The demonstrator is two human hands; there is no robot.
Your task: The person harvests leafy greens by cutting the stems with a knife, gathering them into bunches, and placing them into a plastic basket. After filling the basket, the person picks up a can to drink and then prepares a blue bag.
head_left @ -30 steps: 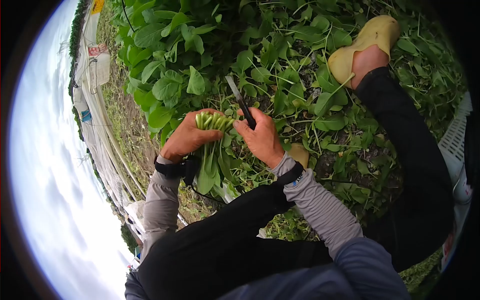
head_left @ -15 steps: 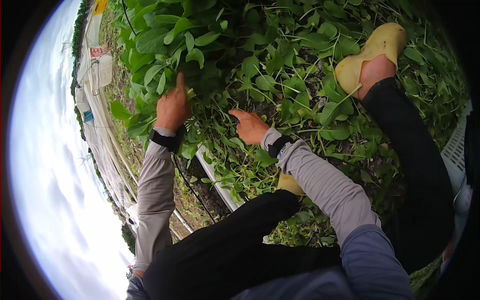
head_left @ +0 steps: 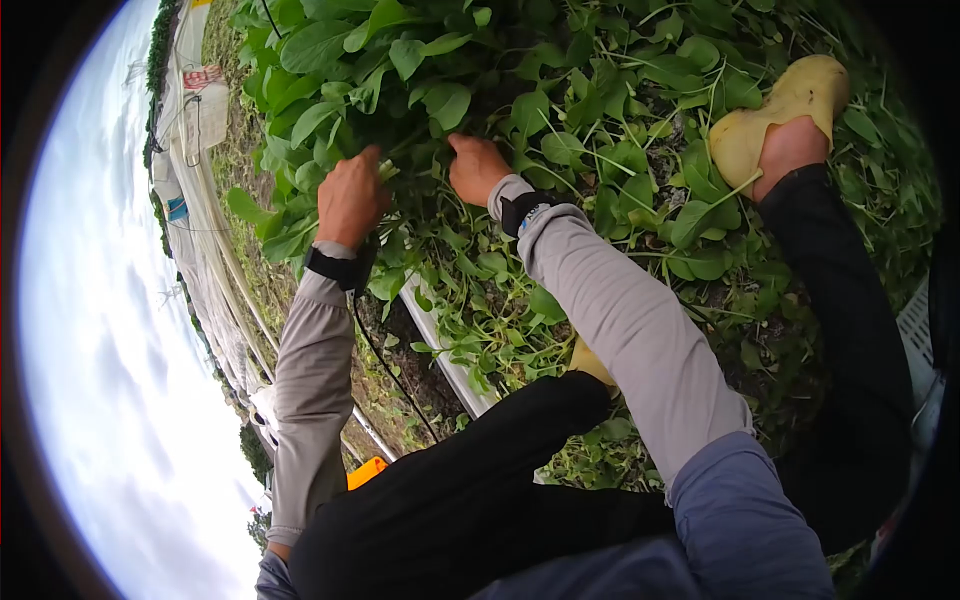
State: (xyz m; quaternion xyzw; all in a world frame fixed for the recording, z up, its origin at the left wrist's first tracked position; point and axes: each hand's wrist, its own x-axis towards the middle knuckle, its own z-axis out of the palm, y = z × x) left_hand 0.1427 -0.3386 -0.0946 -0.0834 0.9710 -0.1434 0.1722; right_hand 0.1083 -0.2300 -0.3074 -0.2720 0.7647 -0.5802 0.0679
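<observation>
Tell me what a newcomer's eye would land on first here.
Probably the bright, cloudy sky curving down the left side. Next, the left hand and right hand, apart from each other among green leafy plants in the upper part. Then the yellow shoe at upper right, standing out against the greenery.

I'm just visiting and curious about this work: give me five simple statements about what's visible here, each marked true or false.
1. The left hand is beside leafy plants. True.
2. The right hand wears a thick glove. False: it is bare.
3. Pale stem ends show beside the left hand. True.
4. The upper-right shoe is bright red. False: it is yellowish.
5. The sky is cloudless. False: it is cloudy.
</observation>
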